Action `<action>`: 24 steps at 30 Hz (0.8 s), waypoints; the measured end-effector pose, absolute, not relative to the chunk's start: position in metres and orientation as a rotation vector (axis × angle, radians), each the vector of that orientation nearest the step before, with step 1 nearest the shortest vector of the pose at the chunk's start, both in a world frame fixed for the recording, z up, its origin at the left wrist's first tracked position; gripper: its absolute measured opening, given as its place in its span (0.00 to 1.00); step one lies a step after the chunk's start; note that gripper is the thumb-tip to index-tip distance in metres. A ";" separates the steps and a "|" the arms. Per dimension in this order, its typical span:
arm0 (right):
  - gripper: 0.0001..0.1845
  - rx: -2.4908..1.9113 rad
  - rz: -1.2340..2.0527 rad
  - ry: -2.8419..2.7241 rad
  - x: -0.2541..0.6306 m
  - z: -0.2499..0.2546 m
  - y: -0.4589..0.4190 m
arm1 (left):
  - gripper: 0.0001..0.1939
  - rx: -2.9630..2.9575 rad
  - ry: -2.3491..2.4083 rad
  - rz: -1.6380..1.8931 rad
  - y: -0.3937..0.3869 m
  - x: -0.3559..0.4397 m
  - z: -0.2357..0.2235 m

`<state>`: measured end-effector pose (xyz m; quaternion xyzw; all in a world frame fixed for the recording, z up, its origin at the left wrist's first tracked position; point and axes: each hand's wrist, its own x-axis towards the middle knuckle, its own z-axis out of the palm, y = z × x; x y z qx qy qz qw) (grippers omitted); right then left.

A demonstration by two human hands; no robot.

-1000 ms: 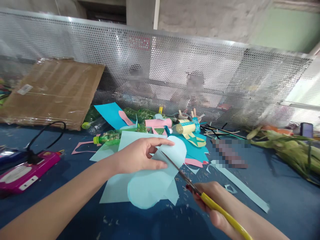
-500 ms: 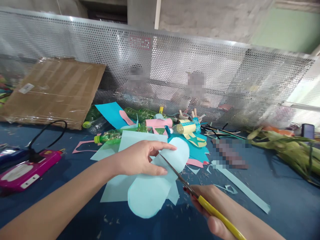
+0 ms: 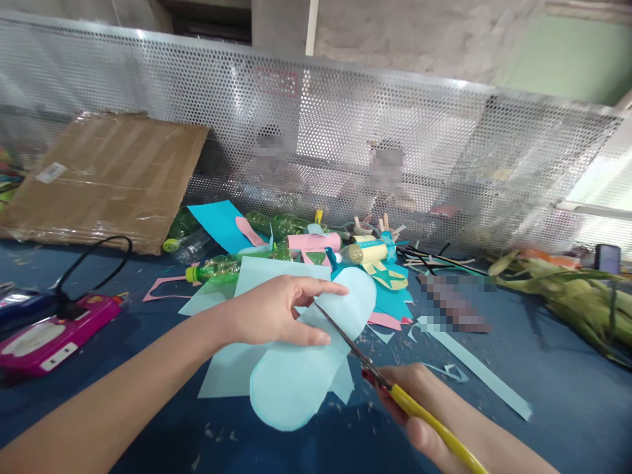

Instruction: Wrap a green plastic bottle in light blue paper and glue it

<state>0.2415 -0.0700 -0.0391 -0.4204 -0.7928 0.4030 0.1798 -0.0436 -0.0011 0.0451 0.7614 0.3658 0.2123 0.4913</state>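
My left hand [image 3: 279,313] grips a light blue paper cutout [image 3: 291,388] with two rounded lobes. Its index finger and thumb rest on the top face; the other fingers are mostly hidden. In my right hand [image 3: 422,401] are scissors [image 3: 419,415] with yellow handles. Their metal blades point up and left across the cutout's narrow middle, with the tip close to my left hand. Beneath lie larger light blue paper sheets [image 3: 224,375].
Behind the paper lie green plastic bottles [image 3: 217,270], a bottle wrapped in yellow paper [image 3: 368,253] and blue sheets [image 3: 217,224]. A magenta power strip [image 3: 59,339] and cardboard [image 3: 108,178] are left. A paper strip [image 3: 478,368] and corn husks [image 3: 567,289] lie right, before a perforated metal screen [image 3: 197,99].
The cutout has turned very slightly, its lower lobe shifting left and its upper lobe a little up and right. Both hands stay in nearly the same place.
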 end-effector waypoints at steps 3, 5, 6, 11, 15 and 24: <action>0.36 -1.173 1.170 -2.244 0.245 -0.047 -0.066 | 0.34 1.861 0.889 0.510 -0.001 -0.044 0.045; 0.36 -1.175 1.167 -2.236 0.246 -0.051 -0.064 | 0.34 1.874 0.894 0.501 -0.001 -0.044 0.046; 0.36 -1.175 1.162 -2.235 0.246 -0.051 -0.063 | 0.34 1.877 0.895 0.499 -0.001 -0.044 0.046; 0.35 -1.144 1.105 -2.263 0.243 -0.044 -0.064 | 0.34 1.868 0.885 0.508 0.000 -0.045 0.046; 0.36 -1.139 1.034 -2.265 0.234 -0.027 -0.069 | 0.35 1.853 0.862 0.509 0.000 -0.043 0.043; 0.38 -1.106 1.080 -2.265 0.230 -0.020 -0.068 | 0.35 1.824 0.841 0.501 -0.004 -0.040 0.043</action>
